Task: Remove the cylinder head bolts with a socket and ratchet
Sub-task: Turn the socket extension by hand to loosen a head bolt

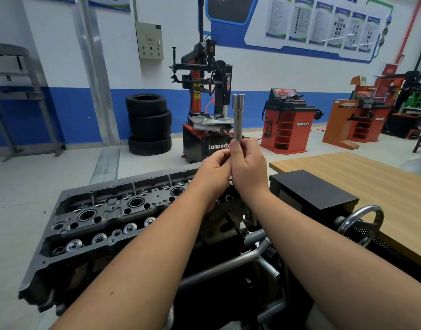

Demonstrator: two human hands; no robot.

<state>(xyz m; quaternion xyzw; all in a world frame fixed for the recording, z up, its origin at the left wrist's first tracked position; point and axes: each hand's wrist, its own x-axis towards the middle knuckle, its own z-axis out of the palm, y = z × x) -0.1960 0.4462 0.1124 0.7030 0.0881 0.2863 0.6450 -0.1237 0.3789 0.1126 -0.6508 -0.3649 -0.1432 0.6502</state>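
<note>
- Nearest to us, both our forearms reach forward from the bottom edge, which cuts them off, and they cover much of the tube-framed stand (pixel 228 263) beneath.
- Left of the arms sits the cylinder head (pixel 104 217), its open top facing up and its long side running from near left to far right; its far right end is hidden behind our hands, and we cannot make out bolt heads in the dark recesses.
- To the right, a silver handwheel (pixel 362 225) stands just beside a black box (pixel 314 189), which rests at the near corner of a wooden table (pixel 376 177) (the table's right part runs out of view).
- Above the head's far end, our right hand (pixel 248 167) curls round the lower part of a long silver socket (pixel 238 115), held upright with its wider end on top.
- Our left hand (pixel 215 170) closes its fingers against the same lower end, touching the right hand; what lies between the two palms is hidden.
- Beyond, open grey floor stretches to a stack of tyres (pixel 149 125), a tyre changer (pixel 207 108) directly behind the socket, and a red wheel balancer (pixel 285 122) to the right.
</note>
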